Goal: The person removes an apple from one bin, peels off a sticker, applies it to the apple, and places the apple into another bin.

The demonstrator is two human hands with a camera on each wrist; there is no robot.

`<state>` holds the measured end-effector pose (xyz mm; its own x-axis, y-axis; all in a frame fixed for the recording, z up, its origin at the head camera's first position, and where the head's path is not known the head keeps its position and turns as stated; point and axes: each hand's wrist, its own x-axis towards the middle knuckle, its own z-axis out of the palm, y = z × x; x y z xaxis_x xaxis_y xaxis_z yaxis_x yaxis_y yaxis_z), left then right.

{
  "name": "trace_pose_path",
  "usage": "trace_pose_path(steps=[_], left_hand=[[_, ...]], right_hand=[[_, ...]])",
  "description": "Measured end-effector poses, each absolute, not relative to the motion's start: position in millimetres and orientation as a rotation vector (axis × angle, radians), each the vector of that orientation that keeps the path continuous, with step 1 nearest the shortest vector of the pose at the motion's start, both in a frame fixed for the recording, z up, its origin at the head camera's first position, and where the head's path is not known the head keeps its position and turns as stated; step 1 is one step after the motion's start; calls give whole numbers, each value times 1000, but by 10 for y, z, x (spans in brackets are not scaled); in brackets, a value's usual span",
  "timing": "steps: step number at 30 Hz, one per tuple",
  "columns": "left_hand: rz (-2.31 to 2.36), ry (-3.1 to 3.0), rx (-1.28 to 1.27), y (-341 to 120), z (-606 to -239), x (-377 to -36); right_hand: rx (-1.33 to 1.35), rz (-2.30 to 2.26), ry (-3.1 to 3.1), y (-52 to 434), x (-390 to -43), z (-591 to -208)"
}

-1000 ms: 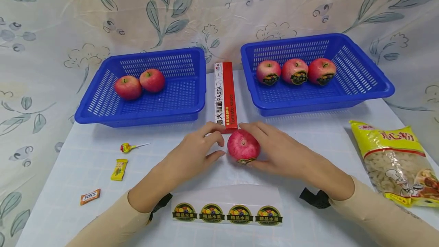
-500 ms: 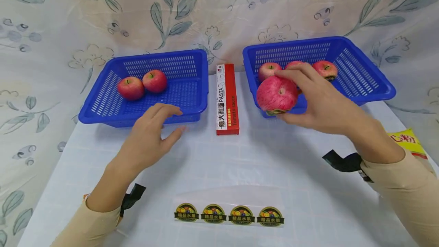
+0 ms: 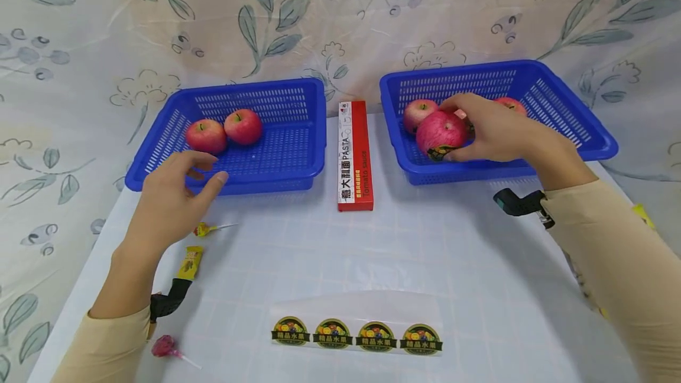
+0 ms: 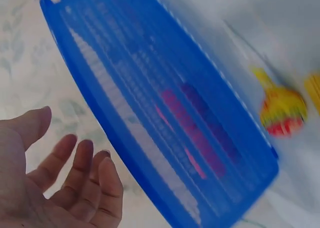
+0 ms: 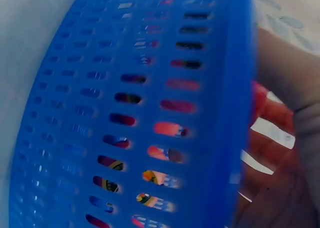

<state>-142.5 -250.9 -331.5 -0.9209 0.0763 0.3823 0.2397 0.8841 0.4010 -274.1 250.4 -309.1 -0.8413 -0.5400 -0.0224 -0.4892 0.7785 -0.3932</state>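
Gripping one apple point(image 3: 439, 133) is the right hand point(image 3: 495, 129); the empty, half-spread left hand point(image 3: 169, 194) is near two apples point(image 3: 206, 136) point(image 3: 243, 127).

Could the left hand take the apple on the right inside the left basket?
Probably yes: the left hand looks empty and is near the left blue basket, whose open top leaves that apple uncovered; only the near rim must be cleared.

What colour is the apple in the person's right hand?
Deep pinkish red. The apple in the right hand shows best in the head view.
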Motion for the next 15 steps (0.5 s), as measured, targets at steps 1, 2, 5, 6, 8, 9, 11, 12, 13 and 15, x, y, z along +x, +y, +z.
trace_pose_path(steps=[1, 2, 5, 6, 8, 9, 11, 12, 13, 15], left_hand=[[-648, -2705, -194, -2569, -3306, -1428], [-646, -2717, -150, -2628, -3296, -1428], [-631, -2757, 8, -2807, -3254, -1421], [-619, -2770, 66, -2867, -3239, -1421], [-599, -2794, 192, -2988, -3205, -1420], [-600, -2804, 247, -3051, -3191, -1424], [-595, -2816, 343, -3170, -3173, -1437], [-593, -2821, 381, -3229, -3168, -1447], [-590, -2824, 412, -3285, -3167, -1458], [-589, -2830, 464, -3385, -3177, -1481]], right_hand=[[-818, -552, 2822, 2500, -2778, -3109], [-821, -537, 2808, 2494, -2813, -3126], [-847, -492, 2769, 2467, -2903, -3169], [-845, -476, 2754, 2455, -2926, -3180], [-830, -450, 2723, 2432, -2968, -3202], [-817, -433, 2712, 2422, -2986, -3214], [-786, -398, 2694, 2407, -3014, -3236], [-779, -392, 2689, 2402, -3024, -3247], [-775, -384, 2687, 2397, -3033, -3258], [-785, -371, 2694, 2395, -3046, -3279]])
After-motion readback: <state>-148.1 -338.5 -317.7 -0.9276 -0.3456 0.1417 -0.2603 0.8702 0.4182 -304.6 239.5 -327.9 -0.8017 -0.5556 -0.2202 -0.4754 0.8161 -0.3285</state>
